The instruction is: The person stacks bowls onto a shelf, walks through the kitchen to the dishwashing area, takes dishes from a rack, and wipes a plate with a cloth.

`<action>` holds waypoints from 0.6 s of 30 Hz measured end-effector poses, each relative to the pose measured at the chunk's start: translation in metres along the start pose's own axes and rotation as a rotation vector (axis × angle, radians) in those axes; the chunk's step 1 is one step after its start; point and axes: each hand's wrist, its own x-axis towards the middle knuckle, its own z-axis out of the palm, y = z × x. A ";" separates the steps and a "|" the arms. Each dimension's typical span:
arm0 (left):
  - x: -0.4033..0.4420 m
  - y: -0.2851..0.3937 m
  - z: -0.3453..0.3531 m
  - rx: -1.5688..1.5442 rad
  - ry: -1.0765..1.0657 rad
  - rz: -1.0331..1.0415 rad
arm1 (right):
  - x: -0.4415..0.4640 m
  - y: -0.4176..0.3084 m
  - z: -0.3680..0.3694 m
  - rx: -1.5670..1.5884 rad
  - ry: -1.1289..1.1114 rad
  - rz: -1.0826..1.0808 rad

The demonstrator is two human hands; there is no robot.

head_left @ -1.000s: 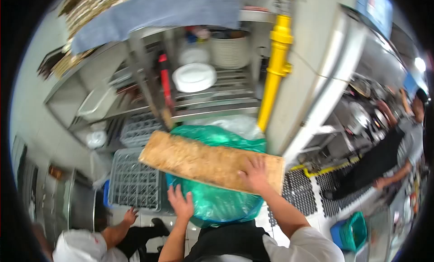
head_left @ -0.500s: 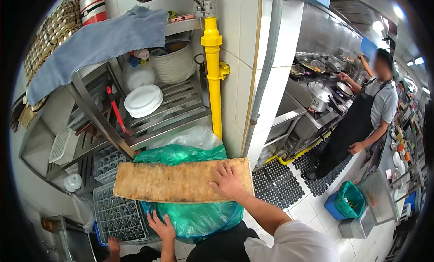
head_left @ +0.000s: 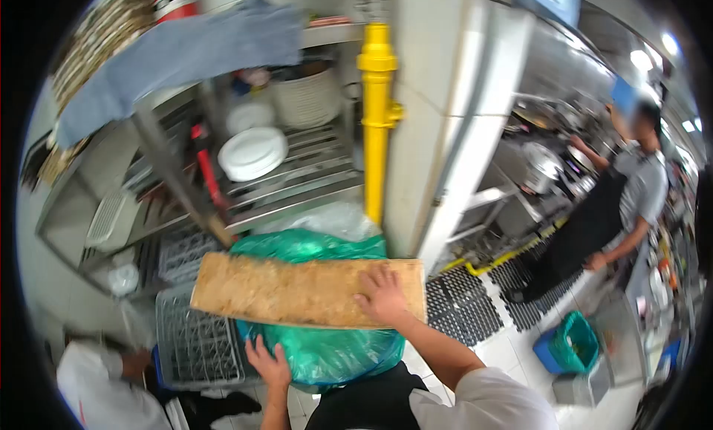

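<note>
A long, worn wooden board (head_left: 297,290) lies across a bin lined with a green plastic bag (head_left: 334,352). My right hand (head_left: 384,296) rests flat on the board's right part, its fingers spread. Below the board's left half, my left hand (head_left: 269,362) has its fingers apart and holds nothing; it is beside the left edge of the green bag. Whether its fingertips touch the bag is hard to tell.
Grey crates (head_left: 197,337) stand at the left, below a metal rack (head_left: 297,174) with white plates (head_left: 253,154). A yellow pipe (head_left: 376,118) rises behind the bin. One person (head_left: 119,389) is at lower left, another (head_left: 594,215) by the stove. A blue bin (head_left: 568,348) stands at right.
The view has swung to the right overall since the first frame. The person at lower left has moved, with a white sleeve and back now showing. My hands keep nearly the same places by the board.
</note>
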 end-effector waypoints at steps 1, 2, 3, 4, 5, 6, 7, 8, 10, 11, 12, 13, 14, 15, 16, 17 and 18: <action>-0.002 -0.005 -0.001 0.009 0.007 0.029 | 0.000 -0.002 -0.003 -0.016 0.003 0.030; -0.003 -0.007 -0.003 0.013 0.006 0.031 | 0.003 -0.004 -0.003 -0.028 0.001 0.046; -0.002 -0.004 -0.005 0.014 0.011 0.028 | 0.004 -0.006 -0.003 -0.013 -0.001 0.031; 0.000 -0.002 -0.008 0.020 0.005 0.005 | 0.005 -0.008 -0.004 0.008 -0.030 0.037; 0.000 0.000 -0.010 0.020 -0.006 -0.012 | 0.006 -0.010 -0.005 0.022 -0.053 0.041; -0.001 0.000 -0.010 0.034 0.029 -0.071 | 0.007 -0.010 -0.004 0.029 -0.072 0.056; 0.000 0.001 -0.009 0.031 0.002 -0.087 | 0.007 -0.010 -0.001 0.038 -0.094 0.006; 0.000 0.001 -0.009 0.025 -0.031 -0.092 | 0.006 -0.009 0.001 0.006 -0.102 0.035; 0.000 0.002 -0.010 0.028 -0.030 -0.123 | 0.008 -0.011 0.000 -0.028 -0.124 0.080; 0.000 0.003 -0.011 0.022 -0.046 -0.123 | 0.010 -0.010 0.001 -0.026 -0.133 0.066; 0.000 0.004 -0.012 0.025 -0.043 -0.125 | 0.009 -0.009 0.003 -0.031 -0.120 0.064; 0.000 0.004 -0.012 0.026 -0.045 -0.135 | 0.008 -0.008 0.004 -0.037 -0.106 0.067; 0.000 0.003 -0.012 0.025 -0.042 -0.126 | 0.007 -0.007 0.005 -0.040 -0.116 0.064; 0.000 0.003 -0.011 0.023 -0.039 -0.118 | 0.007 -0.007 0.006 -0.041 -0.097 0.060; 0.000 0.003 -0.011 0.022 -0.041 -0.127 | 0.007 -0.007 0.007 -0.041 -0.077 0.055; -0.001 0.003 -0.011 0.021 -0.030 -0.116 | 0.007 -0.007 0.007 -0.042 -0.086 0.050; 0.000 0.003 -0.011 0.020 -0.018 -0.105 | 0.008 -0.008 0.007 -0.054 -0.074 0.044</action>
